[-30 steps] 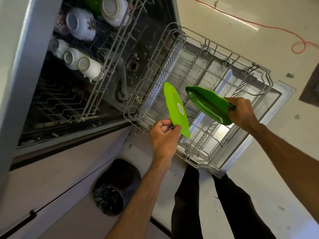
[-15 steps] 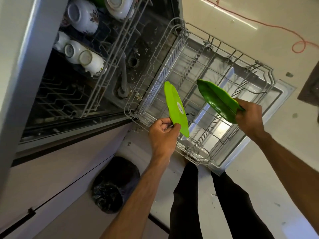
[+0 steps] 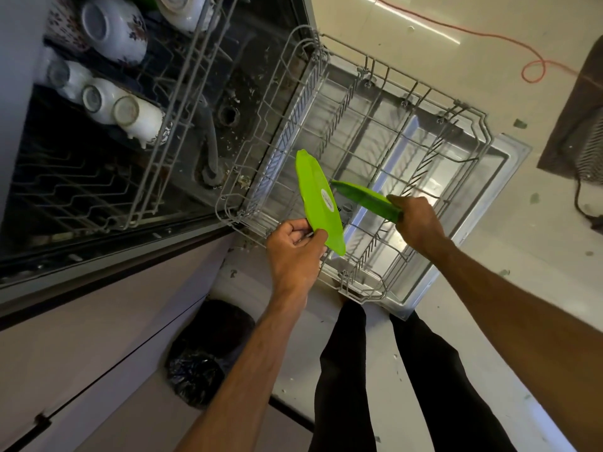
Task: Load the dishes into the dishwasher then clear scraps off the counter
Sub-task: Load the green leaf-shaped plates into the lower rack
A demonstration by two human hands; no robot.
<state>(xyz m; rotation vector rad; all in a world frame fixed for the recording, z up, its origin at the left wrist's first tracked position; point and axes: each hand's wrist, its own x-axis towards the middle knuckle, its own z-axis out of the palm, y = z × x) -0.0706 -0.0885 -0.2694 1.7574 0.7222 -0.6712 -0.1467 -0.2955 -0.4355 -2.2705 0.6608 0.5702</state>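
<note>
Now my left hand (image 3: 295, 252) pinches a lime plate (image 3: 321, 203) on edge over the left edge of the rack (image 3: 485, 125). My right hand (image 3: 419, 223) grips a darker plate (image 3: 365, 199) just beside it.

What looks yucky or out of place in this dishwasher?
Pale food bits lie scattered on the dishwasher's dark floor around the drain hole. It looks dirty for a place that washes dishes.
</note>
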